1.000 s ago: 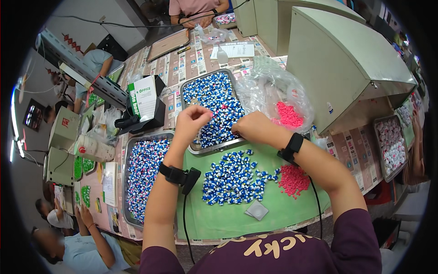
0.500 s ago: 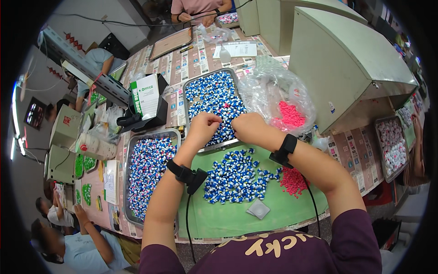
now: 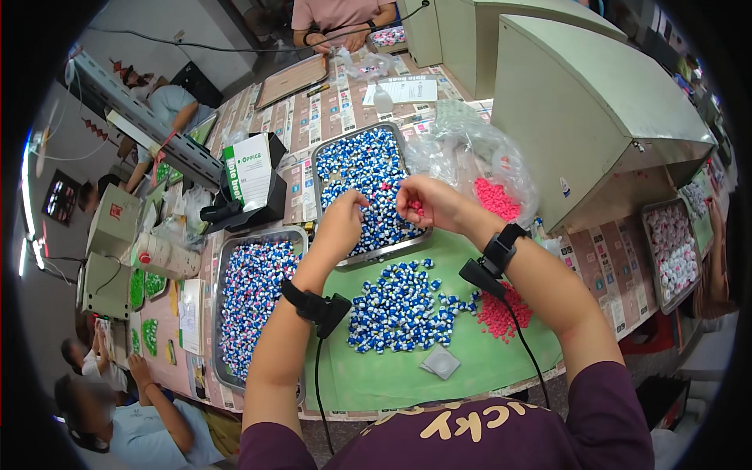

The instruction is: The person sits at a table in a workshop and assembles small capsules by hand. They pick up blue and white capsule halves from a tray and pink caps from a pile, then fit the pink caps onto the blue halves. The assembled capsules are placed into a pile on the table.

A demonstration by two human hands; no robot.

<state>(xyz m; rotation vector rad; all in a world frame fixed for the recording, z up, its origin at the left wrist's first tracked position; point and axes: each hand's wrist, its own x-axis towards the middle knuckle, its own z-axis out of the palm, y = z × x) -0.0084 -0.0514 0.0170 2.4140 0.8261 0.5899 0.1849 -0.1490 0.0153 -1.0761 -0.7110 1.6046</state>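
Observation:
Both hands are over a metal tray (image 3: pixel 316 182) filled with small blue-and-white pieces (image 3: pixel 362 153). My left hand (image 3: pixel 340 225) is at its left side with fingers pinched together; whatever lies between the fingertips is too small to make out. My right hand (image 3: pixel 435 202) is curled at the tray's right side, with several small pink pieces (image 3: pixel 415 207) showing in the fingers. Nearer to me, on a green mat (image 3: pixel 376 384), lies a loose heap of blue-and-white pieces (image 3: pixel 398 309). A pile of pink pieces (image 3: pixel 503 315) sits to its right, partly behind my wrist strap.
A second full tray (image 3: pixel 220 305) stands at left. Behind my right hand is a clear plastic bag (image 3: pixel 462 149) with pink pieces. A large beige metal housing (image 3: pixel 560 133) blocks the right. A black box with a notebook (image 3: pixel 252 172) stands back left. Other people sit around the table.
My right hand has turned and lifted slightly, so the pink pieces in it now show. My left hand has shifted a little to the left, widening the gap between the hands.

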